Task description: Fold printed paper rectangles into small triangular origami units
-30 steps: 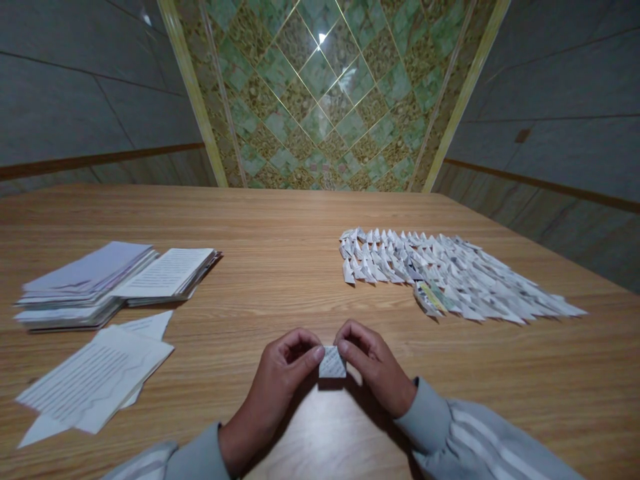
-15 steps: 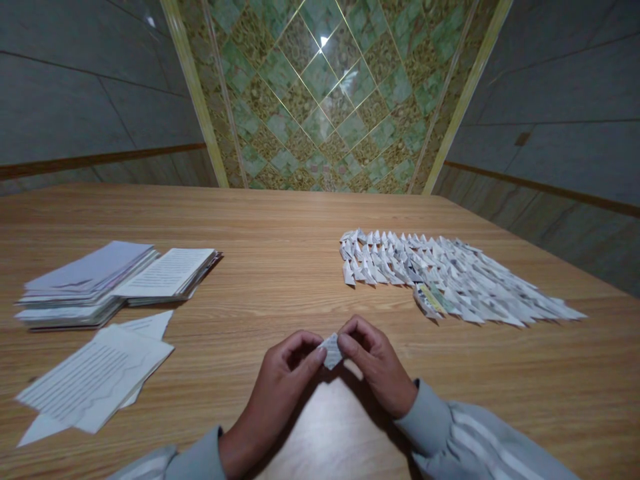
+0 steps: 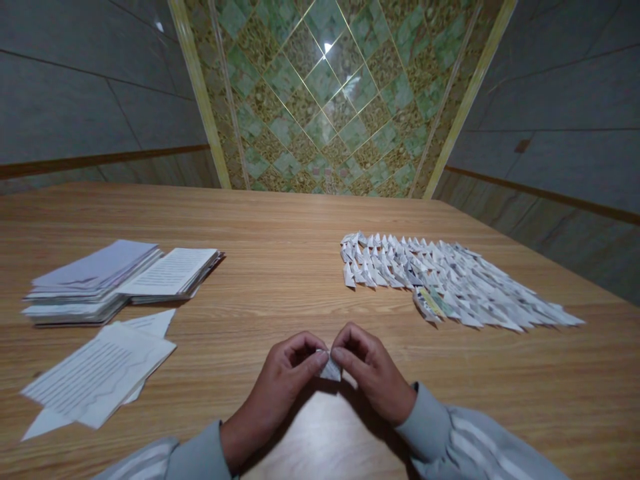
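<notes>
A small folded piece of printed paper (image 3: 331,370) is held just above the table, near its front middle. My left hand (image 3: 287,373) pinches its upper left side between thumb and forefinger. From the other side, my right hand (image 3: 373,373) pinches its top edge, thumb and forefinger almost touching those of the left. The fingertips cover the upper part of the paper. To the right, rows of small folded paper boats (image 3: 380,260) stand close together, and one boat with yellow and green print (image 3: 429,303) sits at their near edge.
Stacked papers (image 3: 95,267) and a neighbouring pile of printed sheets (image 3: 167,273) lie on the left of the wooden table (image 3: 280,227). Loose lined sheets (image 3: 100,373) are spread nearer to me. Beyond the table rises a tiled wall (image 3: 325,120).
The folded paper has turned and dropped slightly, its lower edge now flatter instead of pointed. My fingertips have come closer together at its top.
</notes>
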{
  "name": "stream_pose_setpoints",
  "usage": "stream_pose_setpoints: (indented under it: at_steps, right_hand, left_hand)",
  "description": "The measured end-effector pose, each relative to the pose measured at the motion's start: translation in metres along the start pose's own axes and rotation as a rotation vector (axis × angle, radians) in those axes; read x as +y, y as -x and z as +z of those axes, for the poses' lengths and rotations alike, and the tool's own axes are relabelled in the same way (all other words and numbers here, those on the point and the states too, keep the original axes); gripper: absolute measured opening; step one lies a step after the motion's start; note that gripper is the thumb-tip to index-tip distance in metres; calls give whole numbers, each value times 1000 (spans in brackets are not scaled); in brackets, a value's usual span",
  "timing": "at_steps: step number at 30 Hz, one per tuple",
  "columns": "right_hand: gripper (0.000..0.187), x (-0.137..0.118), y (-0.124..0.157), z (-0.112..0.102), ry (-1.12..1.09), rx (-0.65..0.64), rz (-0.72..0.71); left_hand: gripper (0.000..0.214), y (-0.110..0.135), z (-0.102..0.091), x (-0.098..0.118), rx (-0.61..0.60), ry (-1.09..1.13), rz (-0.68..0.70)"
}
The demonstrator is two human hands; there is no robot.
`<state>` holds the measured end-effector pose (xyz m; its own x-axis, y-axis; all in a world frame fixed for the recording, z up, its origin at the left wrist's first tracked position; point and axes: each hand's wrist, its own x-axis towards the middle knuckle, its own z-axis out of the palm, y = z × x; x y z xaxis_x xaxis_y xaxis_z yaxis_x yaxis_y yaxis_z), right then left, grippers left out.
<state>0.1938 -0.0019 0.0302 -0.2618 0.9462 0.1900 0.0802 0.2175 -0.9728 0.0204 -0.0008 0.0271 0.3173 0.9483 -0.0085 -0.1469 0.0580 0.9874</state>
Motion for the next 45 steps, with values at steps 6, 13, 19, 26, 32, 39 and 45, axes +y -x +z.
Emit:
stream_pose_setpoints:
  at_steps: [6,13,19,26,32,39,45]
  right_hand:
    - [31,3,-1,0,-101,97,-1]
    - [19,-1,1,0,132,28,-77]
    - [20,-1,1,-1,157,32,-94]
    - [19,-4,2,1,104,57,-110]
    - [15,-4,3,1,210,23,-107]
    - [22,3,1,0,36,33,-57]
    - [23,-2,0,0,17,70,-29]
  left_hand:
    - [18,-1,2,3,60,13,30]
    - [19,2,-2,6,63,-224,132]
    - [19,5,1,10,29,-299,176]
    - [18,1,0,5,31,-186,118]
    - [19,7,-3,6,40,-482,306]
    - [17,4,1,7,20,-247,139]
    - [17,-1,-2,-1,74,-147,91]
